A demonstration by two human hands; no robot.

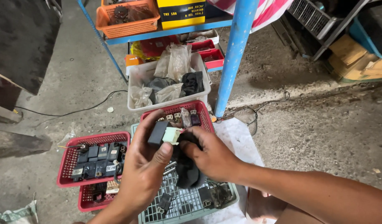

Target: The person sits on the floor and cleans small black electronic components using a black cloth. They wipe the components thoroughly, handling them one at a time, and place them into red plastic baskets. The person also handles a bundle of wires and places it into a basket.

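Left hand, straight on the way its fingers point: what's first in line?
Probably the red basket of small parts just beyond the black and white connector block that the left hand holds. Past it sits the white tub of bagged parts. Depth is hard to judge from this view.

1. We see a black box-shaped part [158, 132] with a pale green-white connector [172, 135] on it.
2. We note a red perforated basket [70, 155] filled with black parts, and a second red basket [201, 113] further back.
3. We find a pale grey-green grid tray [183, 204] holding a black rubbery piece [186, 170].
4. We spot a white tub [146, 74] of clear bags, an orange mesh basket [128, 25], a yellow and black carton [181, 13] and a bright blue rack post [236, 54].
5. We see grey concrete floor [323, 124].
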